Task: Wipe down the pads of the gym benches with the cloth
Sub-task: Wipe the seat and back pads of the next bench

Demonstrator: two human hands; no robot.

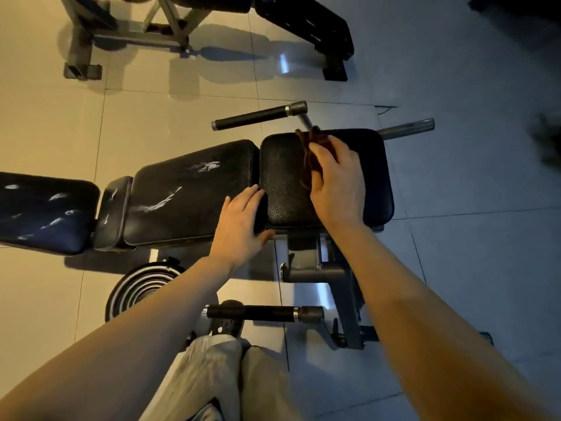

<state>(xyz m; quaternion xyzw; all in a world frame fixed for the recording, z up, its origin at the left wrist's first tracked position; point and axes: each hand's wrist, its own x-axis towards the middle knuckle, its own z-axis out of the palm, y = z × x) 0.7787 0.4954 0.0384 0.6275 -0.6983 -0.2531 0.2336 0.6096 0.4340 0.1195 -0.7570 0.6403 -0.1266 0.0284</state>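
A black gym bench lies across the middle of the view. Its square seat pad (282, 189) is at the right, its longer back pad (188, 192) in the middle shows white scuffs, and another pad (42, 211) lies at the far left. My right hand (335, 177) rests on the seat pad and holds a dark brown cloth (308, 144) under its fingers. My left hand (239, 223) lies flat with straight fingers on the gap between the back pad and the seat pad, at their near edge.
The grey bench frame (331, 278) and a black foam roller bar (261, 311) stand close to my legs. A weight plate (142, 284) lies under the bench. Two more bars (258, 117) stick out beyond the seat. A second bench (303, 19) stands at the back.
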